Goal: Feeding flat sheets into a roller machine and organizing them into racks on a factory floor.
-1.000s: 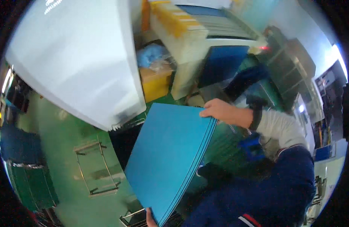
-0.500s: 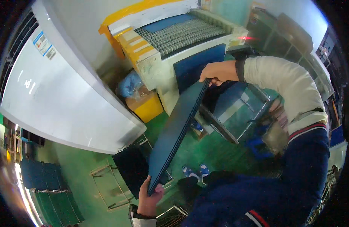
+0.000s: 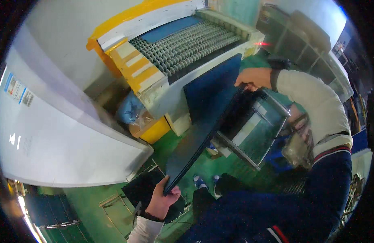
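Note:
A thin stack of dark blue boards point(image 3: 197, 141) slants across the middle, held between my two hands. At its far upper end, my right hand point(image 3: 256, 78) is closed on the edge. Down at its near lower end, my left hand point(image 3: 162, 197) grips the corner with the thumb on the upper face. Behind the stack, another dark blue board point(image 3: 215, 83) stands upright against the front of a roller machine point(image 3: 177, 87). A metal rack with slotted rails point(image 3: 240, 150) is below my right forearm, and part of it is hidden by the boards.
A blue board point(image 3: 170, 29) lies at the back of the machine's rollers point(image 3: 191, 46). On the left bulges a large white cabinet point(image 3: 69, 137). A yellow box point(image 3: 152, 128) with plastic sits beside the machine. Another rack with dark boards point(image 3: 144, 188) stands low on the green floor.
Both hands and the board stack have shifted to the right, toward the slotted rack. My view has turned somewhat, so the white cabinet sits lower. Both hands keep their hold.

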Demonstrator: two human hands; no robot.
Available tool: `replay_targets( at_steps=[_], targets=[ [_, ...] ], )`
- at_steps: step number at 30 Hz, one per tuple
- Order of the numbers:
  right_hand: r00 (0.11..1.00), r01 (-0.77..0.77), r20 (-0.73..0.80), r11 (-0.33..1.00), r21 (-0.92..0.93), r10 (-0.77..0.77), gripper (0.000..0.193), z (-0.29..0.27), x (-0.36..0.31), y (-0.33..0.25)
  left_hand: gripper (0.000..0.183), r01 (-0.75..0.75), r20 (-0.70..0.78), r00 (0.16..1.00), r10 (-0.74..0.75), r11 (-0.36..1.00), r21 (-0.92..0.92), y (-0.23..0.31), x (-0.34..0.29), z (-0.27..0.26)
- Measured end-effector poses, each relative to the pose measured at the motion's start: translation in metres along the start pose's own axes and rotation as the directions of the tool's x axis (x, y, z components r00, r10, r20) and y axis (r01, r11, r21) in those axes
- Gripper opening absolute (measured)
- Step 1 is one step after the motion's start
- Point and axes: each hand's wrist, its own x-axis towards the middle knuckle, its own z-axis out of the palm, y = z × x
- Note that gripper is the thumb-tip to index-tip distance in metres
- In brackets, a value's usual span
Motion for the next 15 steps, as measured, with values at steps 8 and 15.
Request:
replay_targets(
  at_steps=[8, 15],
  targets=[
    [0.99, -0.128, -0.061, 0.99, -0.064, 0.125, 0.023, -0.073, 0.036, -0.002, 0.026, 0.187, -0.047, 0.981, -0.187, 0.982, -0.011, 0.027, 0.077, 0.077],
    [0.978, -0.18, -0.092, 0.979, 0.099, 0.189, 0.021, -0.151, 0.136, 0.042, 0.019, 0.172, -0.098, 0.981, -0.166, 0.983, 0.063, 0.032, 0.162, 0.153]
  ],
)
